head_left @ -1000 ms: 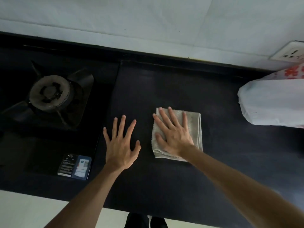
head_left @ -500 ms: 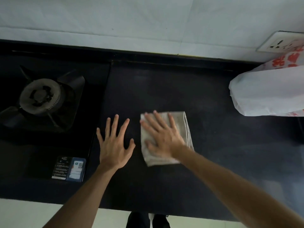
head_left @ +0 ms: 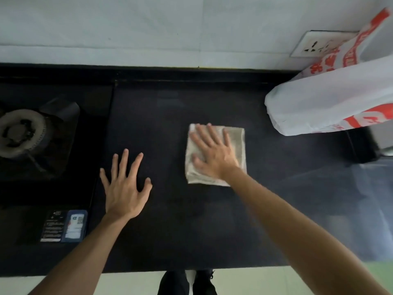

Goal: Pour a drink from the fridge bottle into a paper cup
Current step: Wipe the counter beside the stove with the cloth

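Burner (head_left: 22,133) far left, set in the hob (head_left: 21,188); label (head_left: 63,226) on the hob in front of it. Cloth (head_left: 236,141) on the table (head_left: 170,116), right of centre, right hand (head_left: 214,154) flat on top. Left hand (head_left: 124,188) flat on the table, left of cloth, apart. Bag (head_left: 319,107) rear right, wall socket (head_left: 314,44) behind it.

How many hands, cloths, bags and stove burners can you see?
Hands: 2 (left hand, right hand)
Cloth: 1
Plastic bag: 1
Stove burner: 1
Total: 5
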A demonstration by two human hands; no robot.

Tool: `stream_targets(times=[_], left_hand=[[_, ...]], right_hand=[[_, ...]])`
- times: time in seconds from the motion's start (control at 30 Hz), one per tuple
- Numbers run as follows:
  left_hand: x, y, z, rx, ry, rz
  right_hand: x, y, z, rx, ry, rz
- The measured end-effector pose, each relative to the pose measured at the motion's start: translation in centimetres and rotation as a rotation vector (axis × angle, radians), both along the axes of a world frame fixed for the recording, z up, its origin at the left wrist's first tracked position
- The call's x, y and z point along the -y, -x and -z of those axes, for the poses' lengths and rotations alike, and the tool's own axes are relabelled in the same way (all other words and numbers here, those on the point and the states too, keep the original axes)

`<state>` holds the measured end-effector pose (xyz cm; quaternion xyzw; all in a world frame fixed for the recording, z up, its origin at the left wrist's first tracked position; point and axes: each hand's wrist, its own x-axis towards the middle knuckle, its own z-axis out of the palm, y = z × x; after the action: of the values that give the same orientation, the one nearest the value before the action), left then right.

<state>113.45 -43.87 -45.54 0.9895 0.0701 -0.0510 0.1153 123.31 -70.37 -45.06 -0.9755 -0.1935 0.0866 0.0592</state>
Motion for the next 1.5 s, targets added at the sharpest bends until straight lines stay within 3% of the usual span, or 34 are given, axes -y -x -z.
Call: stream_targets(times=[0.07,0.13,0.3,0.43,0.53,0.63,0.7,0.8,0.87,0.93,1.03,1.1,1.17,1.27,1.33,1.4,1.5], left_hand=[[0.2,-0.1,0.0,0.001,0.006,-0.006],[0.3,-0.1,-0.1,-0.001,0.008,-0.007],[0.3,0.0,-0.2,-0.003,-0.004,-0.005],[0.2,-0.1,-0.1,-0.017,-0.012,0.000],[0.2,-0.1,-0.1,-0.021,-0.011,-0.003],[0.2,-0.1,0.0,-0.021,-0.021,-0.005],[0.2,-0.1,0.0,-0.025,-0.022,-0.007],[0.4,0.0,0.0,-0.029,-0.040,-0.004],[0.4,0.0,-0.1,-0.035,-0.046,-0.003],[0.3,-0.2,0.0,-0.048,-0.044,-0.006],[0.3,-0.2,0.0,-0.049,-0.031,-0.007],[0.3,-0.1,0.0,-0.043,-0.027,-0.004],[0.2,-0.1,0.0,-0.044,-0.024,-0.004],[0.3,0.0,0.0,-0.051,-0.037,0.007],[0.3,-0.1,-0.1,-0.052,-0.041,-0.005],[0.3,-0.2,-0.1,-0.065,-0.045,-0.005],[0.4,-0.2,-0.2,-0.067,-0.047,-0.016]], right_hand=[[3.1,-2.2,0.0,-0.003,0.027,0.217],[3.4,0.0,0.1,0.025,0.001,0.289],[1.2,11.5,-0.3,0.006,-0.024,0.018],[3.7,4.1,-0.1,0.010,0.008,0.010],[4.2,-2.8,-0.2,-0.026,0.032,0.218],[1.6,-3.6,-0.1,-0.019,0.019,0.371],[-1.3,-0.5,-0.3,-0.004,0.037,0.259],[-5.0,5.9,-0.5,-0.025,0.019,-0.075],[-5.0,5.4,-0.8,-0.071,-0.042,-0.201],[-4.8,1.1,-0.4,-0.060,-0.032,-0.212],[-5.8,-5.9,-0.5,-0.046,0.006,-0.028],[-7.5,-6.2,-0.5,-0.045,0.013,0.062],[-8.6,-2.7,-0.7,-0.047,0.015,-0.040],[-7.6,3.3,-0.5,-0.049,0.007,-0.409],[-6.8,0.7,-0.2,-0.058,-0.003,-0.573],[-7.1,-4.4,0.1,-0.043,0.043,-0.565],[-8.5,-11.0,-0.3,-0.037,0.077,-0.342]])
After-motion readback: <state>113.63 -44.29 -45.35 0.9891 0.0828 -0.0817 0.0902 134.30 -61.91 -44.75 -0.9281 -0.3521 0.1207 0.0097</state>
